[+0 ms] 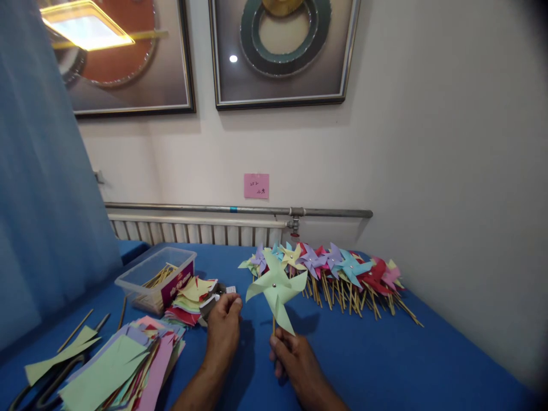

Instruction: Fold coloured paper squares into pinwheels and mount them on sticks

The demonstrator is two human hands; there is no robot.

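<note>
The right hand [295, 357], low centre of the frame, is clenched on the stick of a pale green pinwheel [277, 288], holding it upright just above the blue surface [385, 365]. The left hand [223, 328], just left of it, pinches a small grey-and-white object [213, 302] between its fingertips; what that object is cannot be told.

Behind the pinwheel, a row of finished pinwheels [338, 274] lies across the surface toward the right. Left of the hands sit a stack of folded papers [190, 299], a clear box [156, 277] with sticks in it, and, in the lower left, cut sheets [120, 371] and scissors [40, 388].

The pinwheel's thin paper blades look easy to crease if they brush the left hand or the row behind. The stick is gripped only at its bottom end, so a loose hold could let it tip. Loose sticks near the surface's left edge could roll off if nudged.
</note>
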